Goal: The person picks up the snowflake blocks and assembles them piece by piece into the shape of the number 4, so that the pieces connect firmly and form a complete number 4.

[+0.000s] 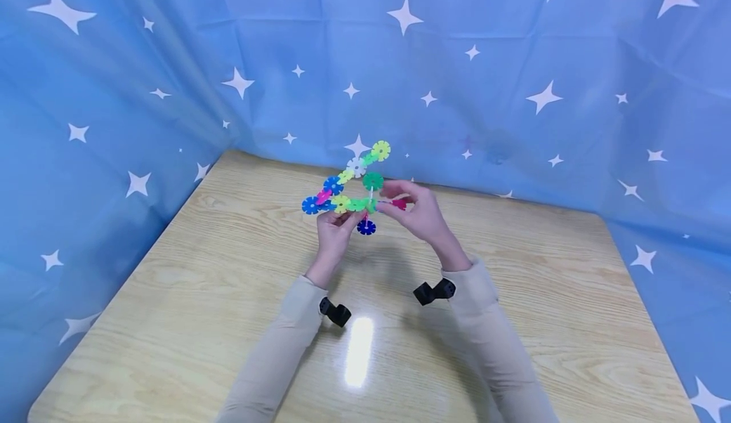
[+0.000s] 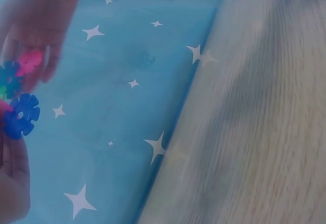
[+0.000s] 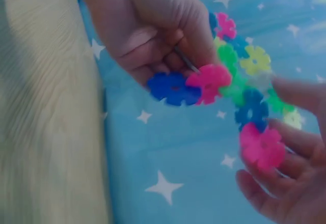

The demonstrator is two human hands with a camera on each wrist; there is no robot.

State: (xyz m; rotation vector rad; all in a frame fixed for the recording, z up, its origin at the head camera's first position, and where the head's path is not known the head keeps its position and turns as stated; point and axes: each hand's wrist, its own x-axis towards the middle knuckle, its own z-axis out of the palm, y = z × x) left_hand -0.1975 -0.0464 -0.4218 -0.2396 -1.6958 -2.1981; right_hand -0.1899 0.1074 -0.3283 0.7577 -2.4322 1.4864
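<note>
Both hands hold up a chain of interlocking flower-shaped plastic discs [image 1: 341, 204] over the table. Blue, pink, yellow, green and white pieces form two joined branches, the upper one slanting up to a yellow disc [image 1: 381, 150]. My left hand [image 1: 334, 231] pinches the lower branch; a dark blue disc [image 3: 173, 88] and a pink disc [image 3: 210, 84] hang beside its fingers. At the right end, my right hand [image 1: 419, 212] has thumb and index finger at a blue disc [image 3: 251, 110], with a pink disc [image 3: 263, 146] against its other fingers. The palm hides part of the joint.
Below the hands lies a wooden table [image 1: 188, 309], with a bright light reflection near its front middle. A blue curtain [image 1: 457, 61] with white stars closes off the back and sides. Black wrist cameras [image 1: 434, 291] sit on both sleeves.
</note>
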